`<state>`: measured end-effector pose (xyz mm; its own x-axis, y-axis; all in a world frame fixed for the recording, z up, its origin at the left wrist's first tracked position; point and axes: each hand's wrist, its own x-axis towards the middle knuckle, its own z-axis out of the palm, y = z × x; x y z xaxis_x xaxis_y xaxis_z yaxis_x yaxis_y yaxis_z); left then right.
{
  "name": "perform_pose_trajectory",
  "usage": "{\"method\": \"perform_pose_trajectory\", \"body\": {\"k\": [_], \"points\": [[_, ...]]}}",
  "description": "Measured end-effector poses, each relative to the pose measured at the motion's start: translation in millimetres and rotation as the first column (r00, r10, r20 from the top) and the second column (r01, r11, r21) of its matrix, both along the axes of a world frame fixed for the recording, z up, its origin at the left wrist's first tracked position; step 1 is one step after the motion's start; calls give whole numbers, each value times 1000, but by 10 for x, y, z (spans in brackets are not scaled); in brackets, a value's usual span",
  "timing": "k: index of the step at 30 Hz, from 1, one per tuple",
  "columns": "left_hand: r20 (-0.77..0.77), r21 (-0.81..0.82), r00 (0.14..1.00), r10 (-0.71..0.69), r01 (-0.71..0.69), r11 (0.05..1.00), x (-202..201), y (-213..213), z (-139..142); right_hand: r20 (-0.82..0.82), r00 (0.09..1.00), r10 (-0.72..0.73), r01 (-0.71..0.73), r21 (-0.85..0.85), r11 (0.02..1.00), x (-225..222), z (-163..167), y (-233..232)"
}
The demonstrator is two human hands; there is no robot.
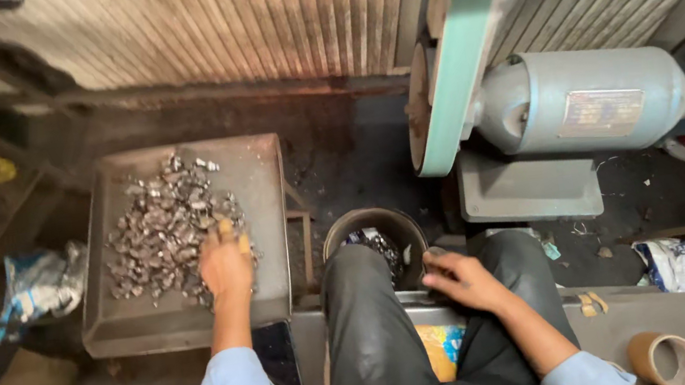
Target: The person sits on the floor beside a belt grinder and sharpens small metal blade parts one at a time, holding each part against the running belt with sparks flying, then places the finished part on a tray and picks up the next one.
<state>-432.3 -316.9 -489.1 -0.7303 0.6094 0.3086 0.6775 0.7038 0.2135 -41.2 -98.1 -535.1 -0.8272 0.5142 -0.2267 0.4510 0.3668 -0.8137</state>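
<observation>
A belt grinder (pixel 466 47) with a pale cylindrical motor (pixel 582 98) fills the upper right of the frame, its green belt guard slanting down toward the centre. At centre left a grey metal tray (pixel 271 230) is seen, tilted slightly, and on it a heap of small shiny metal pieces (pixel 158 229) is spread — denser toward the tray's upper middle, thinner toward the lower left.

Below the centre of the frame a dark round bucket (pixel 340 234) is set between the tray and the grinder base, with a few bright pieces visible inside it, just above a dark-trousered knee.

The left hand (pixel 225 264) is laid on the lower right edge of the heap, fingers pointed up-frame and curled into the pieces; whether any is actually pinched cannot be told. The heap lies directly ahead of and to the left of this hand, so it is by far the nearer hand to the pieces.

The right hand (pixel 464 278) is held over the right thigh, just right of the bucket — fingers loosely curled around what seems a small grey piece, though this is not clear. A roll of tape (pixel 664 357) sits at lower right.
</observation>
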Motion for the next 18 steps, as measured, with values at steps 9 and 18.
{"method": "perform_pose_trajectory", "body": {"k": [9,18], "points": [[11,-56,999,42,-42,998,72,206,-235,-6,964,267,-265,117,957,-41,152,-522],[764,641,92,-638,-225,734,2121,1009,-434,-238,818,-524,155,-785,599,-147,257,-287]]}}
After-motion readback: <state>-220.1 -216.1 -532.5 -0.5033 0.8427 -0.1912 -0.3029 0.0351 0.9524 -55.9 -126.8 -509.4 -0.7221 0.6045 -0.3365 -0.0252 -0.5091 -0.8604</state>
